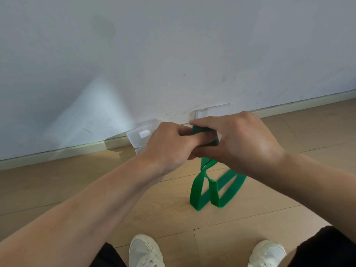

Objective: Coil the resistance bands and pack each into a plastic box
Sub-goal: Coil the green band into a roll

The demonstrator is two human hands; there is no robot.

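**Friend:** Can you read any words or brand names on your things?

**Me:** No. I see no writing on the green band [204, 186]. There is a small white patch, maybe a sticker, on one clear plastic box [138, 136], but it is too blurry to read.

**Friend:** What are your hands doing?

**Me:** My left hand [169, 145] and my right hand [238, 139] are pressed close together in front of me. Both are closed tight on the top part of the green band. That part is wound into a small thick roll between my fingers. My right fingers curl over the top of the roll, and my left fingers poke in from the side.

**Friend:** Where is the rest of the band?

**Me:** It hangs down from under my hands. It twists once, then makes two long loops. The bottoms of the loops touch the wooden floor [77, 189].

**Friend:** What else is around you?

**Me:** There is a pale wall [173, 54] in front of me with a light strip along its bottom. The clear box with the patch sits on the floor against the wall, and my left hand hides part of it. A second clear box [212, 110] is behind my right hand, also by the wall. I can see only its top edge. Down low I see my two white shoes [145, 251] and my dark trousers [327, 247].
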